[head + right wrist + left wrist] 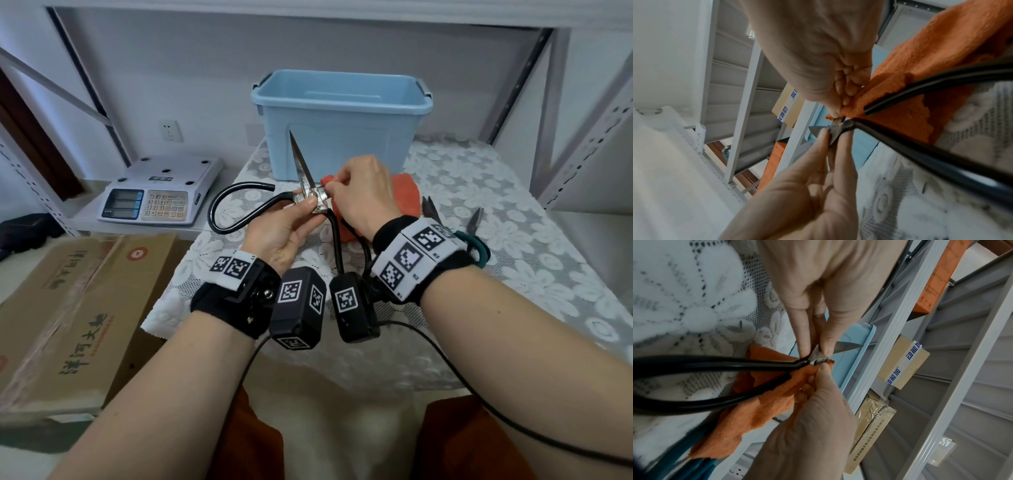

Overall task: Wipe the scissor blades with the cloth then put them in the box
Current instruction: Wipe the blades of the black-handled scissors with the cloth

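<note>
Your left hand [281, 236] pinches the black-handled scissors [310, 197] at the pivot, blades pointing to 12 o'clock toward the blue box [342, 144], while your right hand [363, 195] pinches the orange cloth [409, 192] against them above the counter [513, 274].

The box [342, 137] stands at the table's [479, 205] back; before it the scissors [301, 178] — between both hands [284, 233] — cloth [407, 195] right, scale [161, 192] left
</note>
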